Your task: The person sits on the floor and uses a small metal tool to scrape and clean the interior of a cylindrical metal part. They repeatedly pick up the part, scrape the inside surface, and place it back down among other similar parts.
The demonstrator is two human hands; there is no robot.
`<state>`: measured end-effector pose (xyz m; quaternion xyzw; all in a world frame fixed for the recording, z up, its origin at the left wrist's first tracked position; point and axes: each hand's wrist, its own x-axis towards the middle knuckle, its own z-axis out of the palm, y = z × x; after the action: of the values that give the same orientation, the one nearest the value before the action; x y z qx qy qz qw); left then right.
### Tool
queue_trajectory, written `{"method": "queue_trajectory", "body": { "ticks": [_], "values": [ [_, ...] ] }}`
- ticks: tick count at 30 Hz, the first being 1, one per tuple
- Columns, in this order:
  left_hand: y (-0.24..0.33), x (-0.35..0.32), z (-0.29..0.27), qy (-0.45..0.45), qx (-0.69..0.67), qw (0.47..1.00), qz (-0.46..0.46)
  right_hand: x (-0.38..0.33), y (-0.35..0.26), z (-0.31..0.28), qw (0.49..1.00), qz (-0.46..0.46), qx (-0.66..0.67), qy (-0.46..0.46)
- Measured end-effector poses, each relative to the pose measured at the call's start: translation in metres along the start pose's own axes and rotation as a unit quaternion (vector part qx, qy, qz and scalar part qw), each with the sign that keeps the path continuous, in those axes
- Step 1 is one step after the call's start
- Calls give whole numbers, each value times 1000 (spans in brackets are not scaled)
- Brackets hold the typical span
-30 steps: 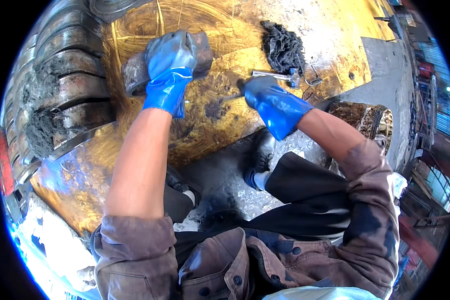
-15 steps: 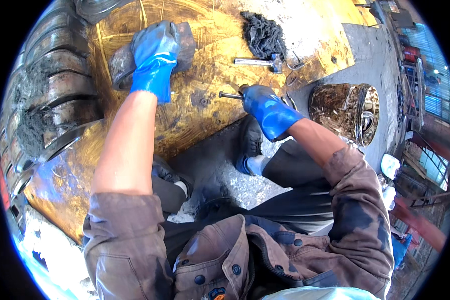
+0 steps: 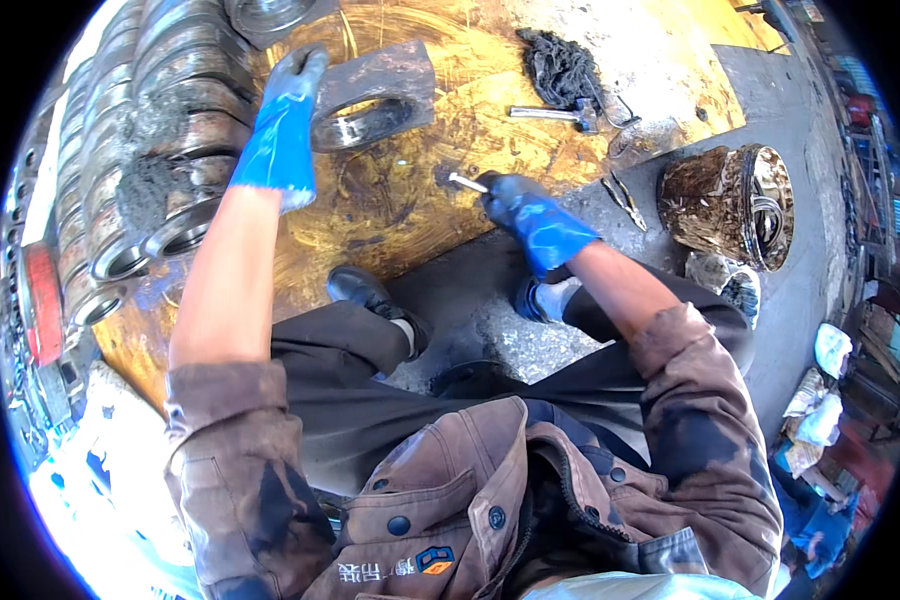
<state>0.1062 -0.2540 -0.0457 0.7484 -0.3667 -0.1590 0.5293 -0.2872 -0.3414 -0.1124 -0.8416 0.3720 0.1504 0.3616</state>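
Note:
My left hand (image 3: 292,110), in a blue rubber glove with a darkened front, grips the left edge of a thick metal ring (image 3: 415,85). The ring stands on a yellow, stained metal sheet (image 3: 390,220), its round opening facing me. My right hand (image 3: 532,215), gloved alike, is closed around a short metal rod (image 3: 467,183) with a small head. That rod points left, above the sheet's near edge, apart from the ring. The fingers' far side is hidden on both hands.
Rows of similar metal rings (image 3: 185,120) lie at the left. Farther off are a hammer (image 3: 555,115) and a dark tangle of fibre (image 3: 562,68). Pliers (image 3: 625,205) lie by a grimy bucket (image 3: 725,205) at the right. My shoes (image 3: 365,292) are close to the sheet's edge.
The metal ring has been turned, so its opening now shows. My left hand has shifted from its top to its left edge. My right hand still holds the rod; the whole view has shifted.

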Motion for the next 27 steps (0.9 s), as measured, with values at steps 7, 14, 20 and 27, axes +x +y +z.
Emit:
{"method": "queue_trajectory", "body": {
  "ticks": [7, 14, 20, 27],
  "values": [
    [111, -90, -98, -5, -173, 984, -37, -20, -112, 40, 981, -168, -84, 45],
    [173, -110, -164, 155, -337, 924, -93, -16, -96, 8, 979, -135, -152, 36],
    [110, -91, -221, 66, -394, 916, -45, -40, -103, -64, 978, -102, -159, 83],
    [145, -116, -201, 63, -259, 963, -40, -25, -139, -118, 928, -192, -274, 164]
  ]
}}
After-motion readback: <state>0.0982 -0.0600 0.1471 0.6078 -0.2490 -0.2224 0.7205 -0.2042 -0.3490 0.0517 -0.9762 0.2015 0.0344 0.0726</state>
